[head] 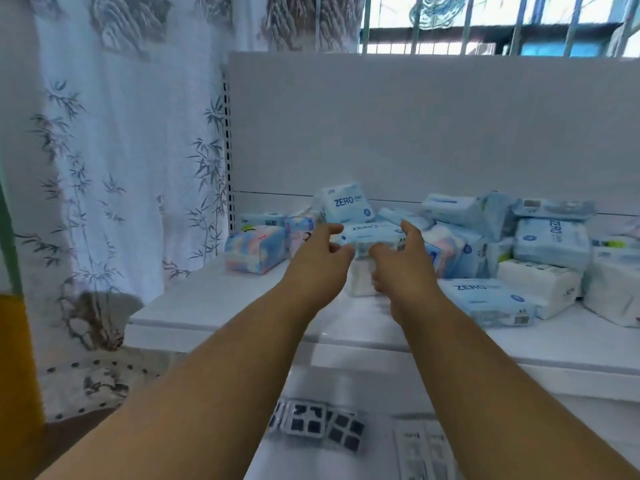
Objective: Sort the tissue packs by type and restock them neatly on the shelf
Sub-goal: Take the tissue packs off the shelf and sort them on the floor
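We count four light blue packs with ZERO legible on them: one propped upright at the back (347, 201), one flat pack between our hands (372, 235), one lying flat at the front right (485, 301), and one stacked higher on the right with its lettering turned sideways (550, 242). Two pastel pink-and-blue packs show clearly, one at the left end of the heap (256, 248) and one behind our right wrist (446, 249); two white packs sit at the right, one (538, 287) just beside the front ZERO pack and one (613, 294) at the frame edge. Further blue packs crowd the back row, too jumbled and blurred for us to count. All lie on the white shelf (207, 299), whose left half is bare. Our left hand (320, 258) has its fingers and thumb curled at the left end of the middle ZERO pack, and our right hand (403, 258) has its thumb on top and fingers curled under the right end, so the pack sits held between both hands, raised above a white pack (360, 282) underneath. Lower down, a tier carries three dark-squared blister packs (315, 424).
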### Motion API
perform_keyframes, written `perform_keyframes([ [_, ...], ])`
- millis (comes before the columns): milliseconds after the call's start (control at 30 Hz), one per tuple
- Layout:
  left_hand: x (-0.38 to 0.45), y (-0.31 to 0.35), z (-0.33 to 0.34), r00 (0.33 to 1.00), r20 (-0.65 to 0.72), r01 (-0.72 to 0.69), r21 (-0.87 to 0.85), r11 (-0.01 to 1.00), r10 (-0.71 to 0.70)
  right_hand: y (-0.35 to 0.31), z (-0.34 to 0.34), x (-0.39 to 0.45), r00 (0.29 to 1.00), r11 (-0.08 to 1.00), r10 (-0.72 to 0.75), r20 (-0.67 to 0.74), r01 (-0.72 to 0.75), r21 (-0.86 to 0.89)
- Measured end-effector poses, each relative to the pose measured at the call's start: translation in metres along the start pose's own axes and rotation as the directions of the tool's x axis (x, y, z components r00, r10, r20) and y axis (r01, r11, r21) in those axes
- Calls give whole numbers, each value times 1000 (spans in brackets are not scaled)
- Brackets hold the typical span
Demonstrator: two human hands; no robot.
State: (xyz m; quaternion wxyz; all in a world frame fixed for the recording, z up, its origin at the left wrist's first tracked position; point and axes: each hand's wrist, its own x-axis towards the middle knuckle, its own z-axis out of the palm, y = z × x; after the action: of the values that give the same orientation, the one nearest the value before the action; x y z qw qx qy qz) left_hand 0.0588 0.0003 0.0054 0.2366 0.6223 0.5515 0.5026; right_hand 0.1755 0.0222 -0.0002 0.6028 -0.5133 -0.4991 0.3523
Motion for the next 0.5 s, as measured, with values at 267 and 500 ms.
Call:
perform_keyframes([
  [267,41,-3,16,995,-12,99,-71,993,-100,2,14,18,998,995,25,-54,-30,-96],
  [500,16,5,27,971,-26,163,-655,738,-238,13,-13,-38,921,926,-373,-112,362,-103],
])
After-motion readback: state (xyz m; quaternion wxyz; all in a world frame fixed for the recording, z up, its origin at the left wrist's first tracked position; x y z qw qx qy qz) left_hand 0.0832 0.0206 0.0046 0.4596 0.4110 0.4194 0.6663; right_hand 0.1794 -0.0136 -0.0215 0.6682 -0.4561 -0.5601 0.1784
